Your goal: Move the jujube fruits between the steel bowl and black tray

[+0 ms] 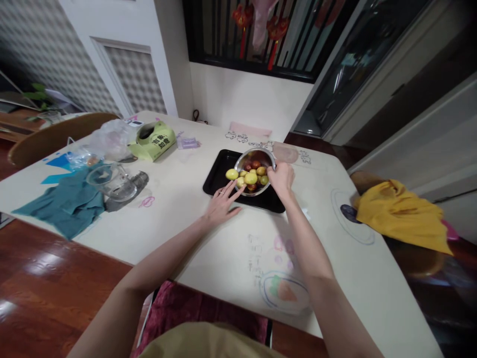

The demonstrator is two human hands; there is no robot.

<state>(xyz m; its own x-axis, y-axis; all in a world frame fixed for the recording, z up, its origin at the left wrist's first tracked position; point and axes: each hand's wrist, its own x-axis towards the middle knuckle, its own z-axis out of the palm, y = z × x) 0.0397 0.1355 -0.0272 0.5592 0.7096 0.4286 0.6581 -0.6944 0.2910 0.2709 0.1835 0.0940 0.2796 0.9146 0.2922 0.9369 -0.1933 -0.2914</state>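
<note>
1. Metal bowl (258, 154) of yellow, green and reddish-brown fruit (251, 178), tilted over a black tray (217, 171) on a white table (175, 214).
2. Right hand (282, 176): closed around the bowl's right rim.
3. Left hand (222, 204): fingers spread apart, tips by the near-left rim; touching or not, I cannot tell.
4. One yellow fruit (231, 174) sits at the left rim.

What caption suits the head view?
Right hand holding a metal bowl of fruit over a black tray, left hand alongside.
</note>
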